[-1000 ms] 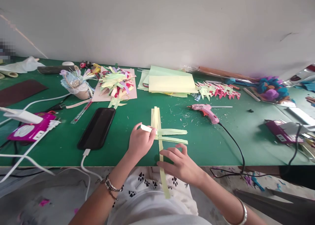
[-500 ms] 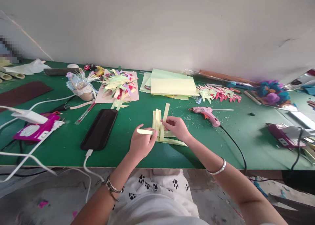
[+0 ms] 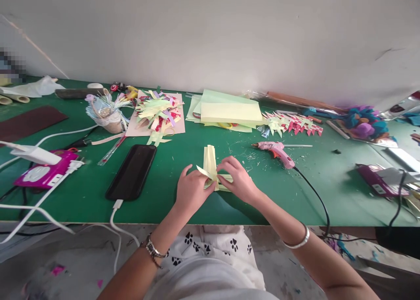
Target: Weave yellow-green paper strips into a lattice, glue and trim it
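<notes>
Pale yellow paper strips [image 3: 210, 158] cross one another on the green table in front of me, some pointing away from me and others lying sideways to the right. My left hand [image 3: 193, 188] pinches the crossing from the left, thumb and fingers closed on the strips, and one loose strip end [image 3: 204, 172] sticks up over its fingers. From the right, my right hand [image 3: 239, 180] closes its thumb and forefinger on the strips at the same crossing. The fingertips of both hands nearly meet and partly hide the woven part.
A pink glue gun [image 3: 276, 151] lies to the right, its black cord running off the table's front edge. A black phone [image 3: 131, 172] is at the left. Yellow and green paper sheets [image 3: 231, 112] and a pile of coloured paper strips [image 3: 159, 112] lie farther back.
My right hand has lowered the upright strip it held onto the others and moved down to the crossing. My left hand has shifted slightly right, and its strip now tilts upward.
</notes>
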The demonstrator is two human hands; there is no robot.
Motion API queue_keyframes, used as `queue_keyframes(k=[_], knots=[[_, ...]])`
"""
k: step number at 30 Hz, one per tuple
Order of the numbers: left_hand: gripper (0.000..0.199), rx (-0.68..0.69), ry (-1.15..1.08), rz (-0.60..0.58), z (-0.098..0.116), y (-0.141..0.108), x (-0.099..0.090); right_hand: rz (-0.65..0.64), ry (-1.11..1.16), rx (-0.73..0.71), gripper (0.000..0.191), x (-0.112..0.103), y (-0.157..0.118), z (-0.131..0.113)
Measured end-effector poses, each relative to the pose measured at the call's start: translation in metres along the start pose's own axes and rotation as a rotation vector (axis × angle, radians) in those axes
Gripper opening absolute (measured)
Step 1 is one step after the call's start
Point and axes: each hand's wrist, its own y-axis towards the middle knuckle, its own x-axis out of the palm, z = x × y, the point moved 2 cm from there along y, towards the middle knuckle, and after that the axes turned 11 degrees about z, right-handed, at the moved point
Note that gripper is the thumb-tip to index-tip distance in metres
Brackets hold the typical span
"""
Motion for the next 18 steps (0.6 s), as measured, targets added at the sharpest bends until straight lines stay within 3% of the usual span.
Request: queue_keyframes(k=[2,5,18], knots=[[0.018,0.001,-0.003,-0.023,0.0,0.0,0.0,-0.089,-0.048,-0.087,0.01,-0.004,-0.007,-0.003],[0.015,0.015,-0.005,-0.034,0.0,0.001,0.0,-0.18,-0.107,-0.07,0.013,-0.003,-0.015,-0.002],[0.017,0.049,0.036,-0.041,-0.001,0.0,0.0,-0.225,-0.138,-0.058,0.023,0.002,-0.016,0.001]])
